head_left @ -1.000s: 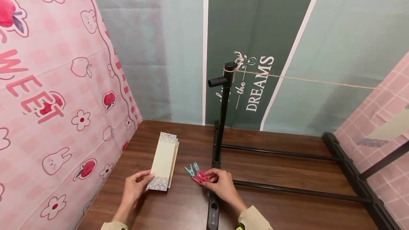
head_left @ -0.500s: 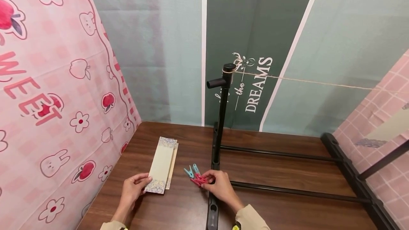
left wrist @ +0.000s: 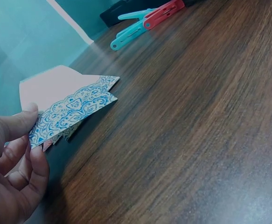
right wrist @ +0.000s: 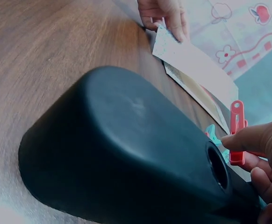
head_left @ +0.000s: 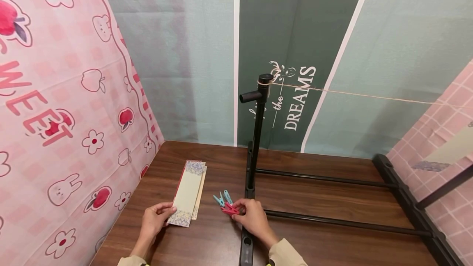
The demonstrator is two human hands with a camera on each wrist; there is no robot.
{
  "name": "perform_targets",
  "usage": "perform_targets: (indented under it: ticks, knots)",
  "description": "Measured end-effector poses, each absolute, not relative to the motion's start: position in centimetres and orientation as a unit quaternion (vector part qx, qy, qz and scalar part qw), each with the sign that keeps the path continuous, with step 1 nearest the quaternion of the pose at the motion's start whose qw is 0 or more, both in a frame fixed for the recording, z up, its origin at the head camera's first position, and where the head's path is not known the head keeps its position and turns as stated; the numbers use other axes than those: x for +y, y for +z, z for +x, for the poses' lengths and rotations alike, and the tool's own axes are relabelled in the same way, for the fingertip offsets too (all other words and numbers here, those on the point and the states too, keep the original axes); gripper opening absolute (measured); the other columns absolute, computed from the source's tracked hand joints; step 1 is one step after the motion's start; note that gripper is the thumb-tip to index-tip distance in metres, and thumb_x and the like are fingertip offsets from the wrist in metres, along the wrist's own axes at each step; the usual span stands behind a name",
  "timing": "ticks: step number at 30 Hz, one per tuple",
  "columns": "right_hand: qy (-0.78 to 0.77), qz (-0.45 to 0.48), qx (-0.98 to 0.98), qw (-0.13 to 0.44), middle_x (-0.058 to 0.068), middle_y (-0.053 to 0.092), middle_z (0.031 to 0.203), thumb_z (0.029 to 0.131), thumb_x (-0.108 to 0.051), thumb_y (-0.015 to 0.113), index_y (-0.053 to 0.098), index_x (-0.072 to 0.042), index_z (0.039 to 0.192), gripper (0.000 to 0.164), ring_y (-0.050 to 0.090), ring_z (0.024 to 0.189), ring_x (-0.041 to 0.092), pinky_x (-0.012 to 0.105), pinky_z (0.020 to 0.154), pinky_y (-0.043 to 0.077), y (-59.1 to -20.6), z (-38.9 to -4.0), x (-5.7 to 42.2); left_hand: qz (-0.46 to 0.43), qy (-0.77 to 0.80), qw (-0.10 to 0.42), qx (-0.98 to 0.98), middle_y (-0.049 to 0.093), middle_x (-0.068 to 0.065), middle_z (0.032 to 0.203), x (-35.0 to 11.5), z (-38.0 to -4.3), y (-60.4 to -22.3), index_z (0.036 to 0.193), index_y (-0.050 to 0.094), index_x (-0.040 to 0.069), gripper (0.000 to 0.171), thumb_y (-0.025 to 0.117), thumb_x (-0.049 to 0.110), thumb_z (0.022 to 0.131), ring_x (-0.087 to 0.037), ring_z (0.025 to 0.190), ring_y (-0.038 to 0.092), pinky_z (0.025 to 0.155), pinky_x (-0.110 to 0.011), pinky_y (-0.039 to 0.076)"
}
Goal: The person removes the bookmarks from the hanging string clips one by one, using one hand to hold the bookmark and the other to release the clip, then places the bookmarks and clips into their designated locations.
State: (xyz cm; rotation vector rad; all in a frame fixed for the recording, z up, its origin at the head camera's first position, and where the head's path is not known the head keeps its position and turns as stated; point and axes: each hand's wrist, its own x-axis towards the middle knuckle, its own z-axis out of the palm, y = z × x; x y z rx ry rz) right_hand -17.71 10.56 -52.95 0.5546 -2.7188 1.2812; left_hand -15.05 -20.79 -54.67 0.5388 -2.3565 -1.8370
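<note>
A cream card (head_left: 188,194) with blue patterned ends tops a small stack on the wooden table. My left hand (head_left: 155,220) pinches its near left corner between thumb and fingers. In the left wrist view that card (left wrist: 61,100) is raised off the table at this end, with more card edges under it. My right hand (head_left: 254,218) pinches a red clothespin (right wrist: 237,133) between thumb and fingertips. Teal clothespins (head_left: 220,199) lie just beyond its fingers. How many red ones there are is hard to tell.
A black stand's foot (head_left: 246,243) lies under my right wrist, and its upright post (head_left: 258,138) rises behind. From the post's top a string (head_left: 354,92) runs right. Low black crossbars (head_left: 332,221) reach the other foot (head_left: 414,204). Patterned cloths hang at the back and sides.
The held card has shifted slightly toward me, and a red edge now shows beneath it on the left. My right hand stays at the clothespins, nearly still.
</note>
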Motion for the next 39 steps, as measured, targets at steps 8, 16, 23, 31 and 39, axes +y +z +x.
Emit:
perform_targets:
  ticks: [8,16,23,31,39]
  knots:
    - [0.402,0.202,-0.891,0.059,-0.008,0.065,0.073,0.070,-0.008,0.085,0.073,-0.011,0.086,0.021,0.058,0.062,0.001,0.019,0.054,0.046,-53.3,-18.1,10.1,0.176,-0.587,0.050,-0.789,0.070,-0.008,0.080,-20.8,-15.3,-54.9,0.102,0.070,-0.008,0.024,0.076,0.005,0.082,-0.010,0.058,0.057,0.046,-0.024,0.051]
    - [0.366,0.200,-0.905,0.088,-0.011,0.065,0.070,0.067,-0.015,0.089,0.073,-0.013,0.082,0.022,0.050,0.068,0.005,0.028,0.064,0.038,-53.4,-18.2,9.6,0.145,-0.513,0.079,-0.843,0.071,-0.007,0.077,-20.9,-15.6,-55.3,0.096,0.074,-0.003,0.023,0.081,0.012,0.079,-0.010,0.061,0.061,0.053,-0.025,0.053]
    - [0.300,0.218,-0.923,0.104,-0.014,0.064,0.071,0.065,-0.017,0.089,0.073,-0.015,0.085,0.025,0.044,0.068,0.006,0.031,0.064,0.032,-53.9,-18.1,9.2,0.118,-0.430,0.109,-0.889,0.069,-0.001,0.070,-21.1,-15.4,-55.5,0.090,0.076,0.002,0.022,0.083,0.019,0.078,-0.010,0.063,0.058,0.062,-0.030,0.046]
    - [0.247,0.244,-0.929,0.130,-0.015,0.058,0.066,0.062,-0.018,0.089,0.072,-0.018,0.081,0.026,0.040,0.066,0.006,0.027,0.062,0.028,-54.6,-18.1,9.1,0.120,-0.412,0.117,-0.895,0.066,0.002,0.067,-21.0,-15.4,-55.7,0.087,0.076,0.003,0.019,0.083,0.017,0.077,-0.012,0.062,0.057,0.060,-0.032,0.045]
    - [0.253,0.252,-0.926,0.123,-0.014,0.059,0.067,0.062,-0.013,0.086,0.072,-0.018,0.079,0.022,0.044,0.068,0.006,0.028,0.061,0.030,-54.5,-18.1,9.3,0.118,-0.409,0.121,-0.896,0.064,0.004,0.065,-21.0,-15.4,-55.7,0.083,0.075,0.003,0.018,0.085,0.016,0.074,-0.011,0.059,0.055,0.057,-0.030,0.045]
